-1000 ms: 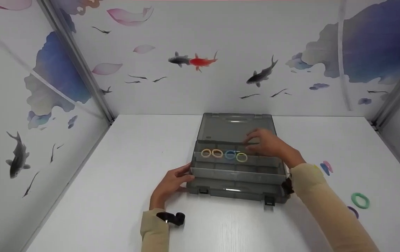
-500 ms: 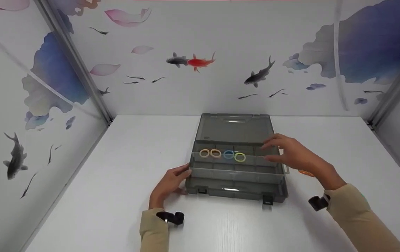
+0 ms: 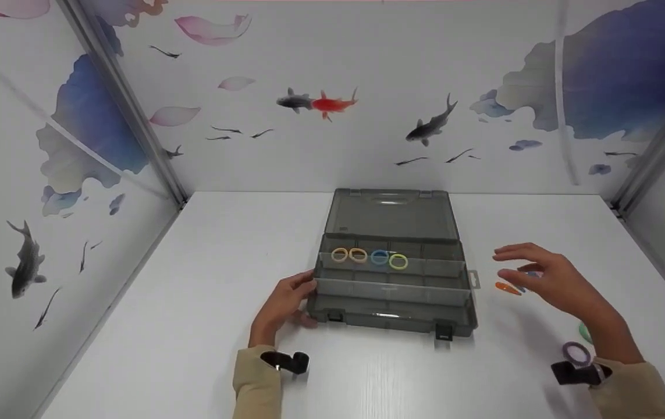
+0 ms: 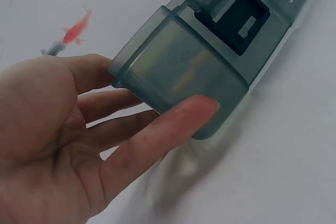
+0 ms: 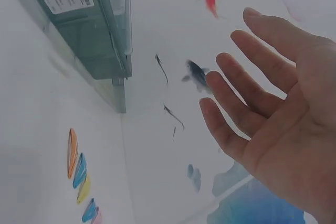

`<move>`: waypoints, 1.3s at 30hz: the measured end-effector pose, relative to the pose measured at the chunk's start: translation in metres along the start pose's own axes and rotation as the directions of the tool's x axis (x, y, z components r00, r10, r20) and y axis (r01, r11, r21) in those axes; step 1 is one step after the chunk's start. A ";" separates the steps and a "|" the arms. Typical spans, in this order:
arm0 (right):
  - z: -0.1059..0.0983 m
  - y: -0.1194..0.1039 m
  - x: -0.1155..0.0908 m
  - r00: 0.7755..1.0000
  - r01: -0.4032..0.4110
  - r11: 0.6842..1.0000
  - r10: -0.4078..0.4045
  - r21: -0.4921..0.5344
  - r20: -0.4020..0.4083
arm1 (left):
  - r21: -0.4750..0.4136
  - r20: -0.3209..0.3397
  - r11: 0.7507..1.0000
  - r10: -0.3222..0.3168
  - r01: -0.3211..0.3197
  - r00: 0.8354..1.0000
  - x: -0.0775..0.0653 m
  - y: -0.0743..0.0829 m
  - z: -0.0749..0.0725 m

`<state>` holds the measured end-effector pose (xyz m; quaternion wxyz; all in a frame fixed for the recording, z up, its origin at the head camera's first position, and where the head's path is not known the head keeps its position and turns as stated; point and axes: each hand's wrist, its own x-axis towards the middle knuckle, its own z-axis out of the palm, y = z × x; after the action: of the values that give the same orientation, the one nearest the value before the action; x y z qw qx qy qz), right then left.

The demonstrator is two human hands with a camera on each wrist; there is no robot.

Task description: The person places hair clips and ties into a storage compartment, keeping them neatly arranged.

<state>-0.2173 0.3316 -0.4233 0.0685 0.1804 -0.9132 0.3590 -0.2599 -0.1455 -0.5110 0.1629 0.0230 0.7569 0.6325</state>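
Note:
A grey translucent storage box [image 3: 361,321] stands with its lid folded back. My left hand [image 3: 283,299] holds its near left corner; in the left wrist view the thumb lies along the box wall [image 4: 157,72] and the fingers bend behind it. A yellow-green ring [image 3: 398,268], a blue ring [image 3: 380,251] and two orange-yellow rings sit in a row in the back compartments. To the box's right, my right hand [image 3: 559,282] hovers with spread, relaxed fingers and holds nothing. An orange hair clip [image 3: 508,288] lies below its fingertips, partly beside a blue one.
In the right wrist view, small orange, blue [image 5: 80,170], yellow [image 5: 84,189] and pink pieces lie in a line on the white table. A purple ring [image 3: 566,350] and a partly hidden green ring [image 3: 585,332] lie by the right wrist. Printed panels enclose the table.
My right hand has moved from above the box's back compartments to the right, out over the small pieces on the table. The left hand stays at the box's corner.

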 end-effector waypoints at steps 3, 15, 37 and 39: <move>-0.008 0.012 -0.011 0.999 -0.025 1.000 0.026 0.014 -0.043 | -0.009 -0.010 1.000 0.000 -0.001 1.000 0.001 -0.001 0.002; -0.037 0.066 -0.040 0.953 -0.283 0.956 0.290 0.079 -0.092 | -0.014 -0.092 1.000 0.019 -0.020 0.996 0.003 0.000 0.005; -0.051 0.142 -0.087 0.813 -0.498 0.865 0.488 -0.054 0.319 | 0.039 -0.015 0.999 -0.001 0.001 1.000 0.003 -0.003 0.005; -0.052 0.143 -0.088 0.816 -0.481 0.876 0.466 -0.044 0.342 | 0.043 -0.006 0.999 0.007 -0.007 1.000 0.004 -0.004 0.004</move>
<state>-0.1897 0.4883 -0.4979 -0.1862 0.0088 -0.9188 0.3480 -0.2615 -0.1415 -0.5164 0.1577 0.0272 0.7708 0.6167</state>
